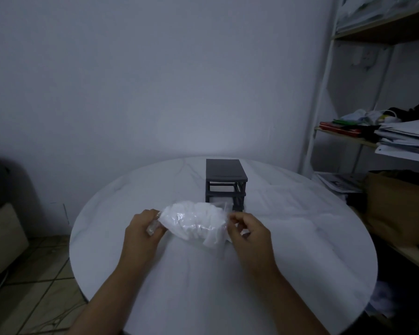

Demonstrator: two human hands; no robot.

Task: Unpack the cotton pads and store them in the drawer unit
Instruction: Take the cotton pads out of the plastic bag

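Hands are gripping a clear plastic bag of cotton pads (194, 220) just above the round white table (300, 238): the left hand (142, 229) is pinching one gathered end, the right hand (246, 229) is pinching the other, and the pads are bunching up white in between. Judging by this, unpacking is only starting; the bag is looking still closed around the pads, though I cannot tell whether either end is already torn. The dark drawer unit (225, 183) is standing just behind the bag, its upper slot looking empty and a pale drawer showing below, partly hidden by the bag. Remaining: opening the bag, taking pads out, putting them in a drawer. The shelf (348, 136) of papers is sitting well off to the right; nothing is blocking the way.
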